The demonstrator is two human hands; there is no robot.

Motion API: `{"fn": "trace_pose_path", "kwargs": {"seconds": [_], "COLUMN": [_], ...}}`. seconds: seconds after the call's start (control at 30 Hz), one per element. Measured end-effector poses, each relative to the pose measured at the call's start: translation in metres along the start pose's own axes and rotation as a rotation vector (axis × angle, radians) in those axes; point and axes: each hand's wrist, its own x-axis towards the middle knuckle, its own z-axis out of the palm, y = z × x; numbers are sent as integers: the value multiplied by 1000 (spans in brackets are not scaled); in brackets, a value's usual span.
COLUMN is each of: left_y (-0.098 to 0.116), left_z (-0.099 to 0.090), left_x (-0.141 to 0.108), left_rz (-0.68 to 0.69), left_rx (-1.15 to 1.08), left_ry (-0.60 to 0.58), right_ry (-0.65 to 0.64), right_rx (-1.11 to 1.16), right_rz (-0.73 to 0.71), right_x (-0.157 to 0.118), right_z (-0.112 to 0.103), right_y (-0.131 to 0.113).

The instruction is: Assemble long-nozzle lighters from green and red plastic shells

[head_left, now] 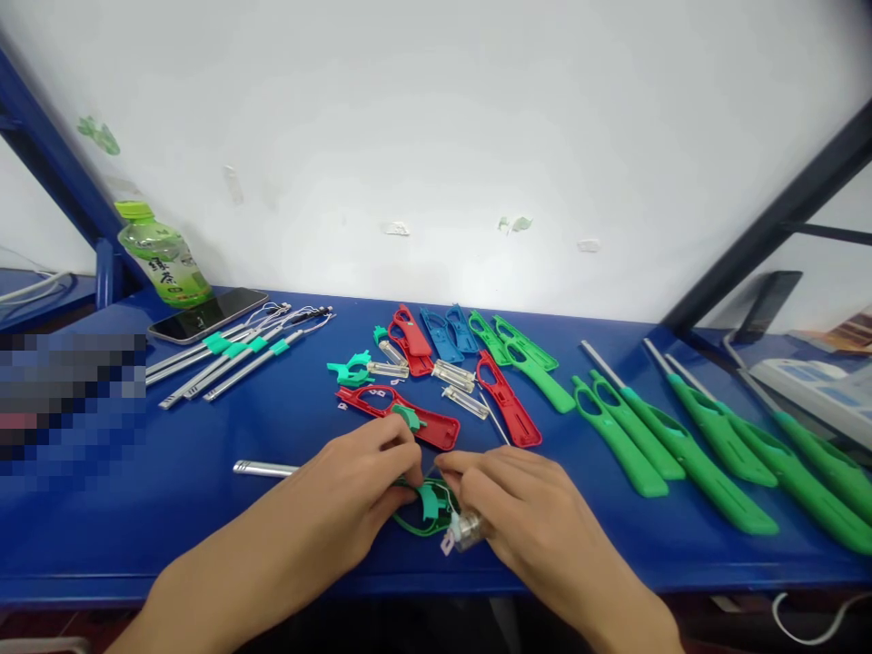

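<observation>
Near the table's front edge lies a green lighter shell half (414, 527) with a teal trigger (431, 501) in it. My left hand (368, 472) grips its left side, fingertips closed beside the trigger. A metal lighter tube (265, 469) sticks out to the left from under this hand. My right hand (524, 500) is closed over the shell's right end, thumb and index finger pinched near a thin white tube. Under its fingers a clear fuel tank (469, 530) partly shows, with a small pale tag (447, 543) at its end. The right fingertips' exact hold is hidden.
Beyond my hands lie red shell halves (436, 431), blue shell halves (442, 336), loose fuel tanks (466, 402) and teal triggers (351, 369). Several green lighters (701, 472) lie right. Left are metal tubes with wires (235, 359), a phone (208, 315) and a bottle (167, 259).
</observation>
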Motion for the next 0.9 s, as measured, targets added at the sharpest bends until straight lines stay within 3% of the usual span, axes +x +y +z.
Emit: {"fn": "trace_pose_path", "kwargs": {"seconds": [0.27, 0.57, 0.9], "left_y": [8, 9, 12], "left_z": [6, 16, 20], "left_x": [6, 14, 16], "left_rz": [30, 62, 126], "left_rx": [78, 89, 108], "left_ry": [145, 249, 283], "right_ry": [86, 95, -63], "right_rx": [215, 230, 172], "right_rz": [69, 302, 330], "right_x": [-5, -8, -10], "right_z": [10, -15, -10], "right_y": [5, 10, 12]}}
